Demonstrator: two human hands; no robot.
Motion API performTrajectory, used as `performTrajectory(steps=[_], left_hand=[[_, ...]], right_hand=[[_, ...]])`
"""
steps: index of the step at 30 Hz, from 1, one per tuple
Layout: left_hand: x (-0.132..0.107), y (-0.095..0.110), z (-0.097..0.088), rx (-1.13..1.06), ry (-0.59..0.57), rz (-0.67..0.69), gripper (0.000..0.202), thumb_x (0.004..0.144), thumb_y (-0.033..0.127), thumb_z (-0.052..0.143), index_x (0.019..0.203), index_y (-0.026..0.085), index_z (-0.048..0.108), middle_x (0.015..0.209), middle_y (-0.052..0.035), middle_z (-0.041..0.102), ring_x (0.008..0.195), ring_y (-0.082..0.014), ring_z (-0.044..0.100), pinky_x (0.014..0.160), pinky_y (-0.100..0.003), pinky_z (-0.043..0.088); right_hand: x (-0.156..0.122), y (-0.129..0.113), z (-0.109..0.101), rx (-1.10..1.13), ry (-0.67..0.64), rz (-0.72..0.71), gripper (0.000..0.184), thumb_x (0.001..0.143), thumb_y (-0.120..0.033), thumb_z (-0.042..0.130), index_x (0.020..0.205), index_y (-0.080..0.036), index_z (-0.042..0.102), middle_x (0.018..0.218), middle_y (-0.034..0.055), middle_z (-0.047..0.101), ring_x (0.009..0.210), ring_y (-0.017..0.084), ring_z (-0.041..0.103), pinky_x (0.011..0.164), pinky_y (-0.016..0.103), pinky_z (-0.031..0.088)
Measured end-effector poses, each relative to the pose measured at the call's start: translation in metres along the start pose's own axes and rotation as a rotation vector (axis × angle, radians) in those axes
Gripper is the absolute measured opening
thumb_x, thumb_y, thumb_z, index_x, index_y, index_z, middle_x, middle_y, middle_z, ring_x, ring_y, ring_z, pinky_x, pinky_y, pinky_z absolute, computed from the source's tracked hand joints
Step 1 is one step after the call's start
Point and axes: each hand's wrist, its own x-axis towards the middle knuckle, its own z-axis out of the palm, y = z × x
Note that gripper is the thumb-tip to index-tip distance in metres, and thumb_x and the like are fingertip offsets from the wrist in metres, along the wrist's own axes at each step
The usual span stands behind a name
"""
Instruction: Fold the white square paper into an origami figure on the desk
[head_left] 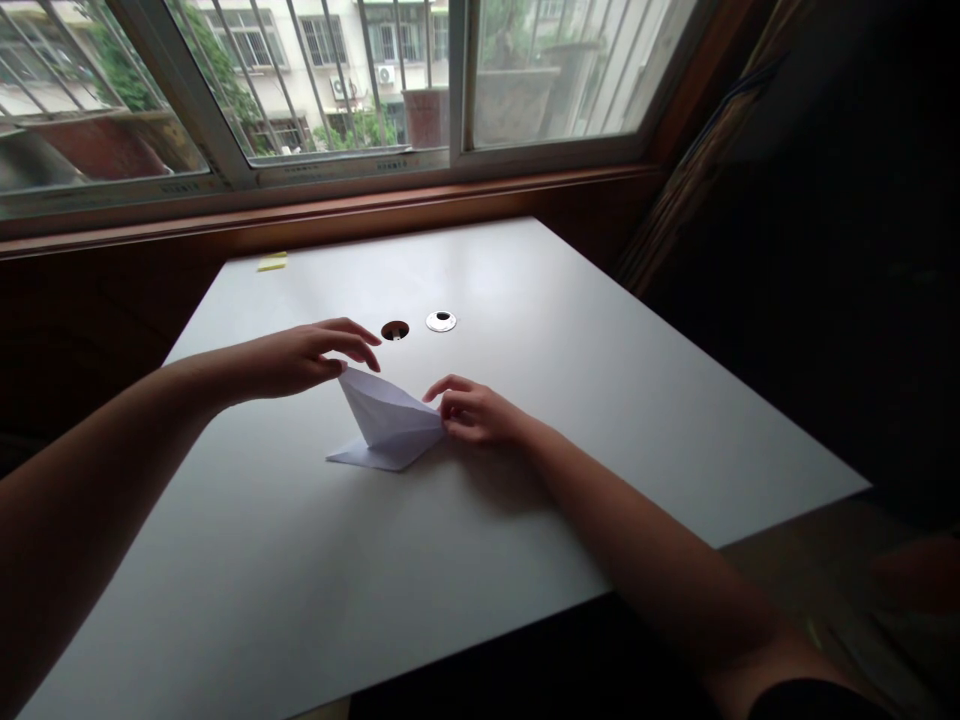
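A folded sheet of white paper (386, 425) lies on the white table (570, 400), with one pointed flap standing up from it. My right hand (480, 412) pinches the paper's right corner, fingers curled in. Over the raised tip of the flap is my left hand (315, 352); its thumb touches that tip, while the other fingers stretch out to the right, apart from the thumb. Whatever lies under the folded layers is hidden.
Beyond the paper are a round cable hole (395, 331) in the tabletop and a loose round silver cover (441, 321). A yellow slip (272, 261) lies at the back left edge. Behind the table runs a barred window (375, 80) above a wooden sill.
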Motion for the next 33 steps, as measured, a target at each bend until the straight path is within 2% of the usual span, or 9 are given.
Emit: performTrajectory(steps=[8,15,19,21,23,25,27,29,33], left_hand=[[-0.003,0.001,0.013,0.019,-0.032,0.081,0.029,0.081,0.050,0.068,0.094,0.025,0.075,0.123,-0.0060,0.064,0.085,-0.0161,0.068,0.076,-0.027,0.058],[0.000,0.003,0.024,0.034,0.204,0.178,0.029,0.088,0.046,0.063,0.089,0.020,0.075,0.113,-0.0092,0.068,0.079,-0.0157,0.068,0.072,-0.029,0.059],[0.001,0.022,0.032,0.066,0.317,0.223,0.026,0.090,0.042,0.062,0.084,0.019,0.072,0.123,-0.0092,0.064,0.089,-0.0180,0.069,0.077,-0.032,0.060],[0.000,0.029,0.039,0.059,0.341,0.217,0.022,0.093,0.037,0.059,0.088,0.020,0.071,0.127,-0.0084,0.061,0.092,-0.0181,0.068,0.076,-0.031,0.060],[0.000,0.032,0.049,0.031,0.367,0.185,0.021,0.094,0.034,0.058,0.108,0.023,0.068,0.132,-0.0084,0.058,0.093,-0.0176,0.068,0.072,-0.030,0.061],[-0.002,0.028,0.061,-0.057,0.414,0.145,0.048,0.091,0.035,0.062,0.136,0.027,0.049,0.136,-0.0113,0.054,0.096,-0.0187,0.067,0.068,-0.029,0.061],[-0.004,0.020,0.076,-0.182,0.465,0.100,0.066,0.087,0.038,0.067,0.144,0.027,0.036,0.135,-0.0135,0.055,0.099,-0.0205,0.067,0.068,-0.029,0.062],[-0.007,0.009,0.091,-0.260,0.483,0.023,0.064,0.084,0.042,0.070,0.138,0.023,0.041,0.124,-0.0128,0.061,0.096,-0.0211,0.068,0.069,-0.032,0.062],[-0.010,-0.009,0.119,-0.358,0.408,-0.065,0.028,0.087,0.044,0.065,0.099,0.018,0.064,0.102,-0.0075,0.066,0.087,-0.0190,0.069,0.073,-0.033,0.061]], right_hand=[[0.000,0.001,-0.001,-0.045,0.041,0.020,0.014,0.074,-0.004,0.058,0.076,-0.017,0.056,0.119,0.0095,0.060,0.071,0.009,0.056,0.069,0.027,0.051],[-0.001,-0.004,-0.001,-0.073,0.111,-0.013,0.018,0.081,-0.019,0.071,0.098,-0.022,0.065,0.132,0.0097,0.051,0.108,0.021,0.060,0.091,0.038,0.054],[-0.001,-0.003,0.004,-0.002,0.136,-0.033,0.024,0.081,-0.031,0.076,0.102,-0.022,0.069,0.132,0.0099,0.049,0.108,0.021,0.060,0.088,0.037,0.058],[-0.001,-0.001,0.005,0.003,0.130,-0.029,0.015,0.084,-0.030,0.073,0.097,-0.022,0.071,0.128,0.0086,0.052,0.104,0.019,0.061,0.084,0.034,0.059],[-0.001,0.000,0.005,-0.008,0.120,-0.026,0.009,0.087,-0.027,0.069,0.094,-0.023,0.073,0.126,0.0076,0.054,0.099,0.018,0.062,0.079,0.033,0.059],[-0.002,0.002,0.004,-0.036,0.128,-0.025,0.007,0.087,-0.025,0.068,0.092,-0.023,0.073,0.125,0.0073,0.055,0.097,0.017,0.062,0.078,0.033,0.059],[-0.001,0.003,0.002,-0.077,0.145,-0.024,0.006,0.087,-0.024,0.068,0.091,-0.023,0.072,0.125,0.0075,0.056,0.097,0.018,0.063,0.080,0.034,0.059],[0.000,0.005,0.001,-0.125,0.158,-0.016,0.005,0.086,-0.024,0.069,0.090,-0.023,0.072,0.125,0.0079,0.057,0.098,0.019,0.063,0.083,0.036,0.058],[0.000,0.009,-0.001,-0.200,0.155,-0.001,0.004,0.086,-0.025,0.069,0.087,-0.022,0.071,0.128,0.0093,0.054,0.103,0.021,0.061,0.087,0.040,0.057]])
